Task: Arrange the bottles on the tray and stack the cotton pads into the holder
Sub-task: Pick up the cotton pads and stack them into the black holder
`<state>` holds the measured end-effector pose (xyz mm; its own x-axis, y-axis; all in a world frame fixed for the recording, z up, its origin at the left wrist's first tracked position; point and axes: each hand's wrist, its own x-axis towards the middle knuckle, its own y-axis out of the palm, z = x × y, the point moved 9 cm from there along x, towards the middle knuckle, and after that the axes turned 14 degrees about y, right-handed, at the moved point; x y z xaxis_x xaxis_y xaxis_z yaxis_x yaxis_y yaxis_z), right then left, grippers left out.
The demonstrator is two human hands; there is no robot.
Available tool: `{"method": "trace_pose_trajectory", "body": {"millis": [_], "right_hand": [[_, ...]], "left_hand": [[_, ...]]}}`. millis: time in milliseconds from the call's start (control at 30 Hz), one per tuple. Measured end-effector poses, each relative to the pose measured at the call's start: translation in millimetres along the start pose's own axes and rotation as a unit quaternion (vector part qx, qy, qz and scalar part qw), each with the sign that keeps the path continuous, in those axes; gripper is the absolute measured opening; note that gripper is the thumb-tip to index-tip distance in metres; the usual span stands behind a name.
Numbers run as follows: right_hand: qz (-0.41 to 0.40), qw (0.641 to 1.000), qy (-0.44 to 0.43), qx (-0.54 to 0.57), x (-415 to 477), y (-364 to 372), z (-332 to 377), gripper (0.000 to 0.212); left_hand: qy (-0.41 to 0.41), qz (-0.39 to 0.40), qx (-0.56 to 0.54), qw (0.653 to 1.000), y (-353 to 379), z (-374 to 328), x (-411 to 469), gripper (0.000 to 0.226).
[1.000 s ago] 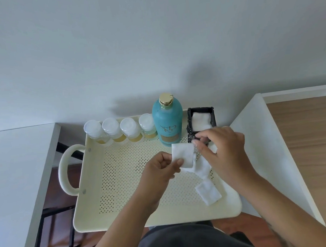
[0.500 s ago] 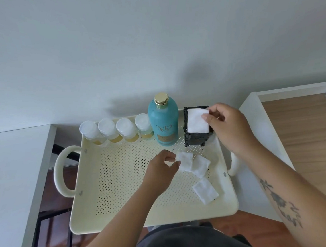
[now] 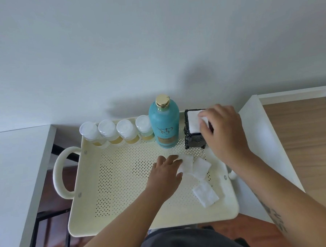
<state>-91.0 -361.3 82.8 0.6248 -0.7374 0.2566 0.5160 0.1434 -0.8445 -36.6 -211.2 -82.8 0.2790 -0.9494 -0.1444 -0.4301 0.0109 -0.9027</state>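
A cream perforated tray [image 3: 78, 212] carries several small white-capped bottles [image 3: 109, 130] in a row along its back edge. A tall teal bottle [image 3: 164, 127] with a gold cap stands to their right. A black holder [image 3: 194, 140] stands in the back right corner with white cotton pads [image 3: 193, 120] inside. My right hand [image 3: 225, 131] is over the holder, fingers pinching the top pad at its right edge. My left hand [image 3: 164, 172] rests on the tray floor, thumb and fingers closed on a loose pad [image 3: 188, 162]. A second pad [image 3: 201, 167] and a third pad [image 3: 205, 194] lie nearby.
A white tabletop [image 3: 13, 169] borders the tray on the left. A white-edged wooden surface [image 3: 310, 144] lies on the right. Between the left tabletop and the tray, a gap shows a black frame [image 3: 50, 214] and floor. A plain wall rises just behind the tray.
My right hand carried a pad from the tray's middle up to the holder and now holds it down in the opening. My left hand dropped onto a loose pad.
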Motion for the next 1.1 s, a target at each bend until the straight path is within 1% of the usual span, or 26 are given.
{"method": "trace_pose_trajectory", "body": {"millis": [100, 167, 233, 333, 433, 533, 600, 733, 933, 1033, 1100], "right_hand": [[0.042, 0.998, -0.028, -0.049, -7.9, 16.7, 0.0, 0.016], [0.064, 0.995, -0.02, -0.071, -10.2, 24.2, -4.3, 0.022], [0.093, 0.99, -0.009, -0.102, -10.9, 32.0, -8.2, 0.034], [0.119, 0.983, -0.005, -0.142, -11.1, 39.6, -9.6, 0.047], [0.105, 0.984, -0.005, -0.144, -9.4, 35.8, -7.4, 0.045], [0.072, 0.991, -0.008, -0.114, -7.4, 26.7, -4.9, 0.038], [0.068, 0.992, -0.016, -0.107, -7.7, 25.5, -3.9, 0.037], [0.099, 0.987, -0.027, -0.125, -8.7, 34.3, -6.3, 0.043], [0.152, 0.975, -0.018, -0.159, -9.4, 48.9, -11.0, 0.056], [0.148, 0.978, -0.01, -0.148, -8.4, 46.4, -11.2, 0.053], [0.107, 0.989, -0.017, -0.103, -10.3, 35.2, -6.9, 0.039]], "left_hand": [[0.01, -0.003, 0.019, 1.0, 2.3, -0.3, -2.1, 0.045], [0.02, -0.007, 0.036, 0.999, 1.8, -0.9, -4.5, 0.044], [0.02, -0.01, 0.045, 0.999, 1.4, 0.6, -7.8, 0.042], [0.007, -0.033, 0.039, 0.999, -2.4, 2.4, -12.4, 0.031], [-0.011, -0.06, 0.02, 0.998, -8.0, 1.3, -12.5, 0.025], [-0.019, -0.053, 0.003, 0.998, -6.5, -0.6, -7.7, 0.035], [-0.024, -0.039, 0.004, 0.999, -3.6, 0.2, -5.1, 0.039], [-0.055, -0.03, -0.038, 0.997, 0.8, 7.8, -5.1, 0.04], [-0.074, -0.032, -0.076, 0.994, -5.4, 13.3, -10.0, 0.021], [-0.092, -0.065, -0.151, 0.982, -17.2, 17.0, -17.2, 0.016], [-0.104, -0.091, -0.227, 0.964, -25.9, 19.4, -23.9, 0.015]]}}
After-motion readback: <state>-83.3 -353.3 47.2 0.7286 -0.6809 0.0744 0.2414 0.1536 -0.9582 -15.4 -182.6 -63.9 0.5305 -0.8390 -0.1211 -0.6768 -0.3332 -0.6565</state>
